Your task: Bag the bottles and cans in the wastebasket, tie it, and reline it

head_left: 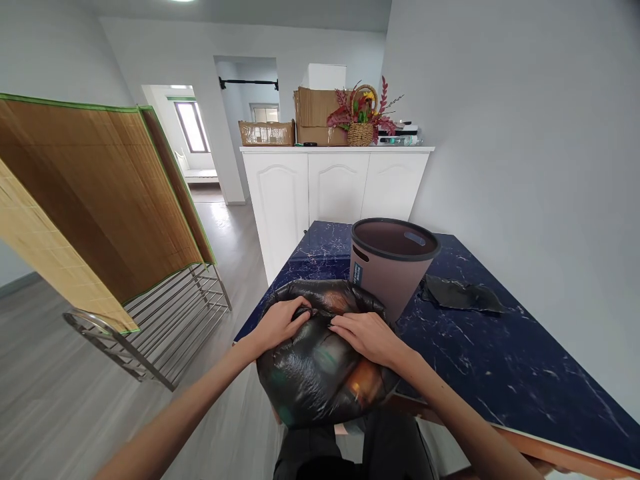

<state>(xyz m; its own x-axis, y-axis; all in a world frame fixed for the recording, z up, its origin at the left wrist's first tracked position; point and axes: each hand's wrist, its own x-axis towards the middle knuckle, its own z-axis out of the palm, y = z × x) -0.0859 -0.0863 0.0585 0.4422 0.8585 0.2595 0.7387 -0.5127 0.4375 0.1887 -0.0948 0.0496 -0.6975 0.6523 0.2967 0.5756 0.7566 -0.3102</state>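
Note:
A full black garbage bag (315,367) bulges in front of me at the table's near left corner, with orange and green contents showing dimly through its thin plastic. My left hand (283,323) has its fingers curled into the gathered plastic at the top of the bag. Just opposite, my right hand (367,337) pinches the same gathered top, a small gap apart from the left. Behind the bag stands an upright pinkish-brown trash can (393,273) with a dark rim, and no liner shows over that rim.
A flat black plastic bag (463,295) lies on the dark blue marbled table (480,353), right of the can. White cabinets (340,190) with cardboard boxes (320,117) and a flower basket (361,130) stand behind. A metal rack (170,333) draped with a bamboo mat (110,200) is at left.

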